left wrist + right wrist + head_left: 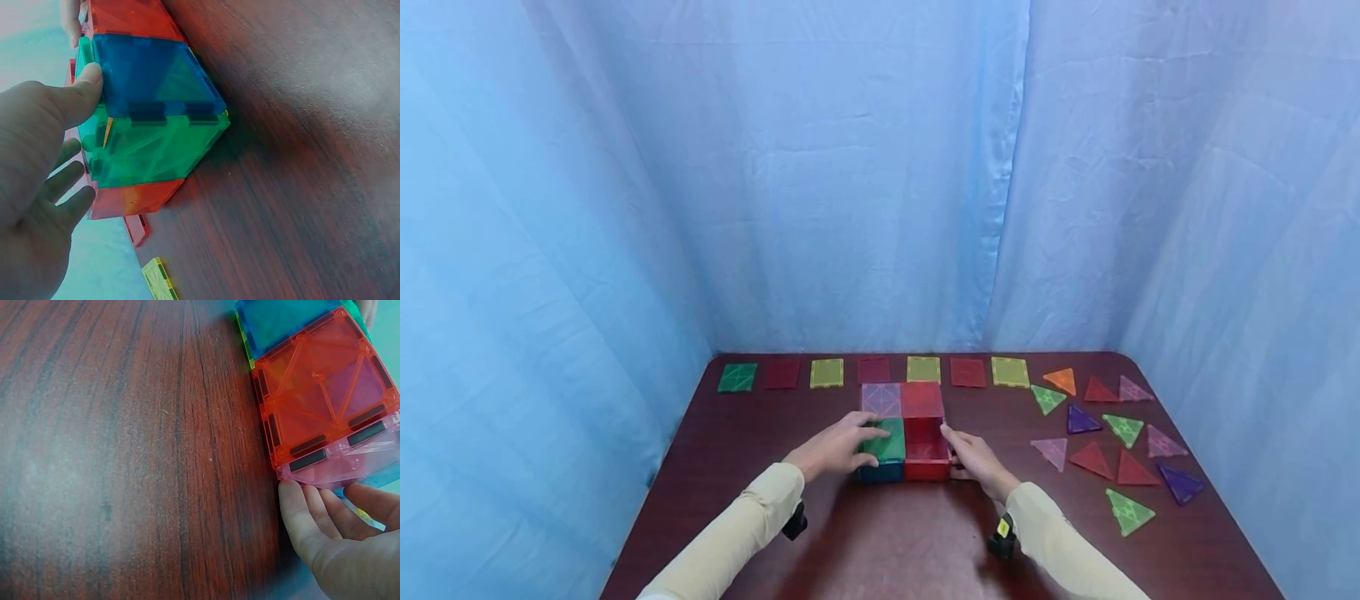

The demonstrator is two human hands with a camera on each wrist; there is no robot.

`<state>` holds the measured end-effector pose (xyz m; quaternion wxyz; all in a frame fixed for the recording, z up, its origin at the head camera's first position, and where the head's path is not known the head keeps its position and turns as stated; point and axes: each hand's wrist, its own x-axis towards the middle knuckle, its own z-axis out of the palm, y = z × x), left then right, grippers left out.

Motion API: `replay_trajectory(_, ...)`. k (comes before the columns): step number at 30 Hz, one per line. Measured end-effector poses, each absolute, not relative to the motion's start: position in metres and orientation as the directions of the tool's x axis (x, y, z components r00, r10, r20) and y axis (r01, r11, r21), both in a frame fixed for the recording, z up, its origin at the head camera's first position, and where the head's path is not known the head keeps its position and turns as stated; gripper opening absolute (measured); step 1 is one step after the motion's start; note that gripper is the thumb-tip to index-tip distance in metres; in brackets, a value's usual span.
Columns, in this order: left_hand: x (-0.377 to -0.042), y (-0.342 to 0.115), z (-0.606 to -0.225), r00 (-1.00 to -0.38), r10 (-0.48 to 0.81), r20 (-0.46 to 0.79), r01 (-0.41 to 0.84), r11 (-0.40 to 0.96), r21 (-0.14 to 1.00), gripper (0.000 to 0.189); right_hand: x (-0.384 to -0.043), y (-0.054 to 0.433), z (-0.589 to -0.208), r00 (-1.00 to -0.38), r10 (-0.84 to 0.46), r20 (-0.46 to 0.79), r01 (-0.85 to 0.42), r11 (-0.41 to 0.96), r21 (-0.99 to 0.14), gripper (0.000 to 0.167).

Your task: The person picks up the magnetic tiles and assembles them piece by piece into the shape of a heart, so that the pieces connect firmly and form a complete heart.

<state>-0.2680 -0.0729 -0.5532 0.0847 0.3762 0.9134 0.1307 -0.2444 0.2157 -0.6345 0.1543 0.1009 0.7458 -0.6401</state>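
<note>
A box of see-through magnetic tiles [921,400] stands on the table, two cells wide and two deep. Its front wall shows a blue tile [150,75] on the left and a red tile [325,384] on the right. A green tile [891,448] covers the front left cell; the front right cell is uncovered on top. My left hand [837,446] rests on the green corner with spread fingers, its thumb at the top edge. With extended fingers, my right hand [976,460] touches the pink tile [350,459] that forms the right side wall.
Square tiles in green [737,377], dark red [967,372] and yellow [1011,372] lie in a row along the table's back edge. Several triangle tiles, among them an orange one [1061,381] and a purple one [1180,482], are scattered on the right. Blue curtains [850,183] surround the table.
</note>
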Motion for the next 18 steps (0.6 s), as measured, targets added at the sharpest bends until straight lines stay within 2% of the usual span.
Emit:
replay_trajectory(4, -0.272, -0.076, -0.554, -0.676, 0.736, -0.019, 0.703, 0.653, 0.284, 0.05, -0.248, 0.217, -0.635, -0.933, -0.031, -0.359, 0.349, 0.167, -0.922, 0.066)
replay_trajectory(8, -0.282, -0.089, -0.556, -0.69, 0.722, 0.052, 0.7, 0.648, 0.302, 0.042, -0.25, 0.217, -0.634, -0.936, -0.025, -0.35, 0.342, 0.169, -0.925, 0.068)
replay_trajectory(13, -0.313, -0.124, -0.568, -0.83, 0.539, 0.14, 0.554, 0.772, 0.311, 0.041, -0.246, 0.221, -0.635, -0.937, -0.025, -0.349, 0.339, 0.184, -0.923, 0.066)
replay_trajectory(15, -0.327, -0.141, -0.576, -0.895, 0.433, 0.107, 0.444, 0.847, 0.292, 0.044, -0.242, 0.223, -0.637, -0.937, -0.023, -0.349, 0.339, 0.189, -0.922, 0.063)
replay_trajectory(18, -0.344, -0.165, -0.583, -0.952, 0.306, 0.016, 0.299, 0.918, 0.26, 0.05, -0.237, 0.224, -0.64, -0.935, -0.026, -0.354, 0.344, 0.185, -0.921, 0.066)
